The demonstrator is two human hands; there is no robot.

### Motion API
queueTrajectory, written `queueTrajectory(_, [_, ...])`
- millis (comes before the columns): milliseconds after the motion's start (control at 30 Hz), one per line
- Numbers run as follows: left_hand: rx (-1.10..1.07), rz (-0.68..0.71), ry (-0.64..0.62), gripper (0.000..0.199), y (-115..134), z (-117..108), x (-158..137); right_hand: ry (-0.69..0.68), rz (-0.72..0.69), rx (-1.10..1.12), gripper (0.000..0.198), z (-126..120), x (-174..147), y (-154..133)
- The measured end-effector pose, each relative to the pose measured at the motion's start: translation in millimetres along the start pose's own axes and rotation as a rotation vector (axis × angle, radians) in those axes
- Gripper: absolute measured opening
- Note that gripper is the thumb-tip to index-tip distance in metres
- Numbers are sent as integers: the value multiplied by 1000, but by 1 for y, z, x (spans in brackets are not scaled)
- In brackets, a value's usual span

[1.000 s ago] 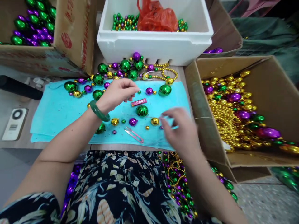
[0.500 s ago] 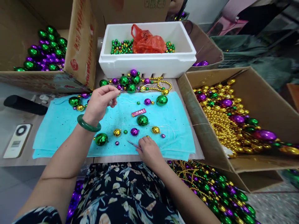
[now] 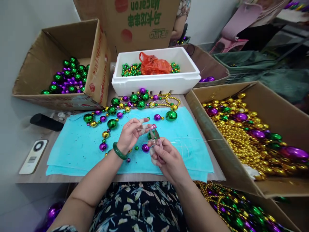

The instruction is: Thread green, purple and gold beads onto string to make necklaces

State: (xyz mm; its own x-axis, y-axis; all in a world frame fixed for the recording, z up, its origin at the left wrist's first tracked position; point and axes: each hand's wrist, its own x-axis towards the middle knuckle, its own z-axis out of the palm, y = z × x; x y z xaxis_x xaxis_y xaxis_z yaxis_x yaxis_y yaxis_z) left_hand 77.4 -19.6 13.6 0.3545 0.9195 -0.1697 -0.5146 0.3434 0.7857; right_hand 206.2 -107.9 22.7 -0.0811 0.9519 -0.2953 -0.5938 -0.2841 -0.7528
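My left hand, with a green bangle on its wrist and white tape on some fingers, pinches a fine white thread above the towel. My right hand grips small pink-handled scissors, blades apart and pointing up near the left fingertips. Beyond the fingertips, a pink-red wrapper is partly hidden. Beneath the hands lie loose beads, including a purple bead; a green bead is mostly covered. A strung bead garland curves along the left and back of the blue towel.
A white foam box holding small beads and a red plastic bag stands at the back. Cardboard boxes of beads flank it, one left and one right. A white device and black object lie left.
My right hand has lifted the scissors off the towel. My left hand has come down and right to meet it, and the garland's near strand shows. The camera view has shifted.
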Motion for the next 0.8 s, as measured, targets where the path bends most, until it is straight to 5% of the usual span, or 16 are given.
queueTrajectory(200, [-86,21,-82,21,-10,5,-5,52,50,-149,35,5,-2,3])
queueTrajectory(433, [27,49,-160,23,-12,6,-11,127,152,-44,42,3,5,2])
queueTrajectory(700, [318,187,-119,20,-23,-7,-3,82,109,6,36,-1,4,-1])
queueTrajectory(800, [320,169,-52,22,-22,-11,-2,207,-42,-162,37,-23,9,-13])
